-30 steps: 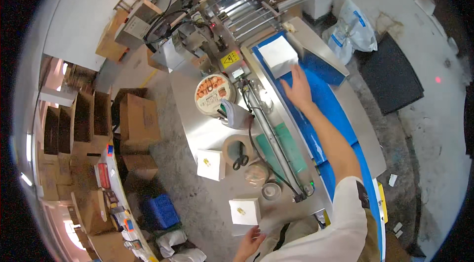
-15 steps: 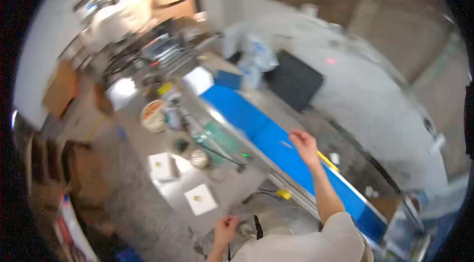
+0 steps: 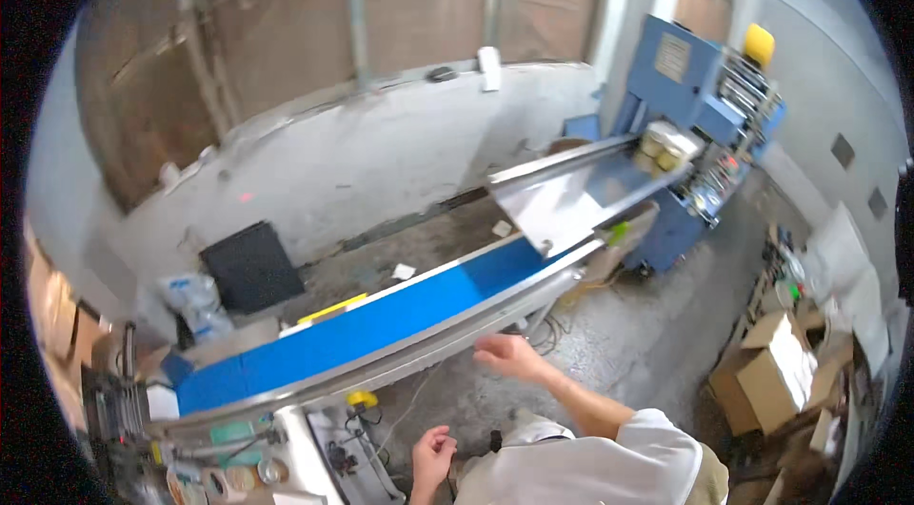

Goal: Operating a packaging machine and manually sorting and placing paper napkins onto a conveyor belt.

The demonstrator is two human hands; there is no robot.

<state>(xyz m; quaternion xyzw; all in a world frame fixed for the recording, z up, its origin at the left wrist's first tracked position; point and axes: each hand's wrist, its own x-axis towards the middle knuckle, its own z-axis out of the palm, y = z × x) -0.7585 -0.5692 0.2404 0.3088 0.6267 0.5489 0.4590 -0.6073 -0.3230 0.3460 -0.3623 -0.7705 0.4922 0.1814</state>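
My right hand [image 3: 509, 356] hangs in the air in front of the near rail of a long blue conveyor belt [image 3: 352, 341]. Its fingers bend toward the left; blur hides whether they pinch anything. Lower and further left is my left hand [image 3: 433, 455], in front of my body. Its fingers are curled in toward the thumb, and whatever may lie between them cannot be made out. Neither hand touches the conveyor. A yellow fitting [image 3: 362, 399] with a pale cord sits below the belt, left of my hands.
A sloping metal chute [image 3: 562, 205] runs from the belt's right end up to a blue machine [image 3: 671, 72], with yellowish pieces in its upper end. Opened cardboard boxes [image 3: 771, 376] stand at the right. A black panel [image 3: 250, 265] leans by the wall. Tape rolls [image 3: 271, 470] lie lower left.
My view has swung to the right, bringing the chute, the blue machine and the boxes in. The bench with white squares has mostly left the view. My right hand has come down off the belt.
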